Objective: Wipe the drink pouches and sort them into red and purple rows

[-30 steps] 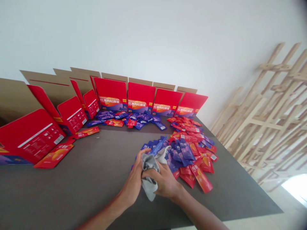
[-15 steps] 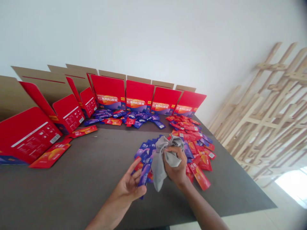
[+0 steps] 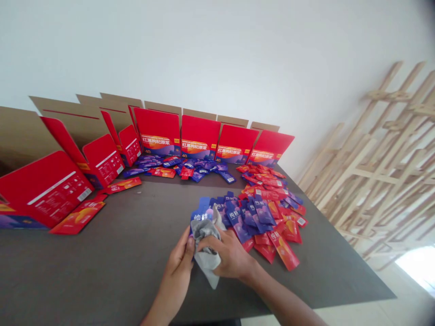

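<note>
My left hand [image 3: 179, 260] grips a purple-blue sachet [image 3: 203, 209] by its left edge, thumb on top. Bunched in my right hand [image 3: 229, 256] is a grey cloth [image 3: 208, 259], pressed against the front of that sachet and covering its lower part. Just right of my hands lies a group of purple sachets [image 3: 239, 219], resting partly on a heap of red sachets [image 3: 283, 244].
Open red cartons [image 3: 200, 133] with raised brown flaps line the back and left of the dark table [image 3: 112, 271]. Purple sachets [image 3: 204, 166] lie before the back cartons, red sachets [image 3: 79, 216] by the left ones. Wooden frames [image 3: 367, 172] stand at right.
My left hand has closed on a sachet and turned it upright. My right hand has moved left and down, bringing the cloth from the pile onto that sachet.
</note>
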`<state>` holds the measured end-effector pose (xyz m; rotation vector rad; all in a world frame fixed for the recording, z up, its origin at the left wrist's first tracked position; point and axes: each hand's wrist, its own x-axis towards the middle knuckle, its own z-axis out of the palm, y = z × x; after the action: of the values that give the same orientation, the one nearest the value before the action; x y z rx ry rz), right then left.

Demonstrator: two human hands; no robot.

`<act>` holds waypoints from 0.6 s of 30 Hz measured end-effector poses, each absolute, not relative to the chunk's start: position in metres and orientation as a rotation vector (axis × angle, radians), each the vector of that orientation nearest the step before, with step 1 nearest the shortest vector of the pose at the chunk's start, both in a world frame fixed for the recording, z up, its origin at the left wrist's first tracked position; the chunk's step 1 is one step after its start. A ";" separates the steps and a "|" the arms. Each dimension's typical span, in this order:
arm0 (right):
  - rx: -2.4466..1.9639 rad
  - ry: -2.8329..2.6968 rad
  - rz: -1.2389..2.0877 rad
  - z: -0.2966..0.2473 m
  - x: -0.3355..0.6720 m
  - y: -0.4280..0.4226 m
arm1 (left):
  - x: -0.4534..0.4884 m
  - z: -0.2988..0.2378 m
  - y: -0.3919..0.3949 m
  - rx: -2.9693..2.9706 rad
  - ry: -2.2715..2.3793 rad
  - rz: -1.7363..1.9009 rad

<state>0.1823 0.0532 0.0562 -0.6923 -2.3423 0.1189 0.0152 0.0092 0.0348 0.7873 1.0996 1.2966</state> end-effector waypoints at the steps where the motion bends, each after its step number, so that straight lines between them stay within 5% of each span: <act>1: -0.679 -2.396 0.140 0.055 0.181 0.052 | 0.014 0.034 0.009 0.743 1.078 1.322; 8: -0.701 -2.395 0.119 0.056 0.183 0.050 | -0.005 0.026 0.001 0.861 1.169 1.217; 18: -0.945 -1.113 -0.341 0.098 0.254 0.078 | -0.016 0.060 0.028 0.788 1.076 1.020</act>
<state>0.2544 0.0778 0.0983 -0.9449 -1.1133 -0.3413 -0.0158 0.0284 0.0596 0.7878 1.0764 1.0198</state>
